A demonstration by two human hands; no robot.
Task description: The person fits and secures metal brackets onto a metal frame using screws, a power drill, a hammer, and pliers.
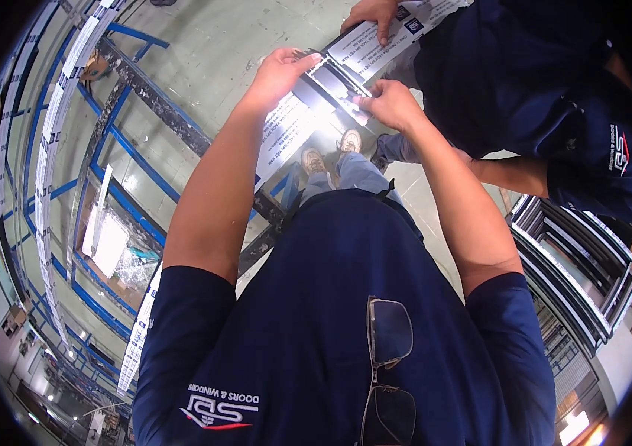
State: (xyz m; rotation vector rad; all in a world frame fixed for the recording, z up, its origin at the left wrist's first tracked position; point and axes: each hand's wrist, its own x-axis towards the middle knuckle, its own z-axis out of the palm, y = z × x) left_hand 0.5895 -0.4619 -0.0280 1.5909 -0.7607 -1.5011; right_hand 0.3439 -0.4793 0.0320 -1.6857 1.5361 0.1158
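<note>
Between my hands is a dark metal profile (pixel 325 83) with a ridged, channelled shape; bright glare covers part of it. My left hand (pixel 284 73) is closed on its upper left end, with the thumb along the top. At its right edge, my right hand (pixel 392 104) grips with thumb and fingers pinched together. A long profile in printed white film (pixel 283 140) runs down and left from beneath the piece. Another film-covered profile (pixel 375 49) extends to the upper right. Whether these join the piece I hold, I cannot tell.
A co-worker in a dark shirt (pixel 509 82) stands close on the right, one hand (pixel 372 16) on the film-covered profile. Blue metal racks (pixel 134 152) fill the left, beside long film-wrapped bars (pixel 52 149). Stacked dark frames (pixel 565 256) stand at the right. Glasses (pixel 390 331) hang from my shirt.
</note>
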